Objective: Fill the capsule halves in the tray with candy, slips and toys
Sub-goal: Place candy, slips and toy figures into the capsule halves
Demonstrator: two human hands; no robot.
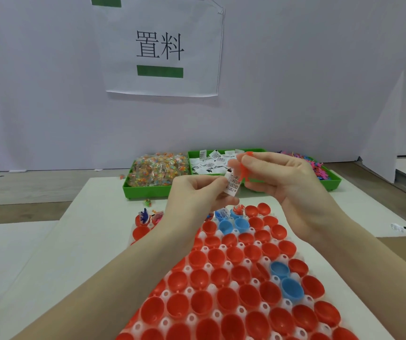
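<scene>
The left hand (197,192) is pinching a small printed paper slip (232,185) between thumb and curled fingers (218,181), above the far end of the white tray (265,261) of red and blue capsule halves (224,298). The right hand (278,173) is gripping an orange plastic toy figure (243,174) just beside the slip, its fingers closed round the toy's upper part. Both pieces look very light. The slip is probably thin and floppy, so holding it by one end seems best. The toy looks stiffer, with thin limbs that may snag, so its body seems the safer hold. Only a few far halves appear filled. Green bins on the far worktop are holding wrapped candy (157,171), slips (211,163) and toys (319,168).
</scene>
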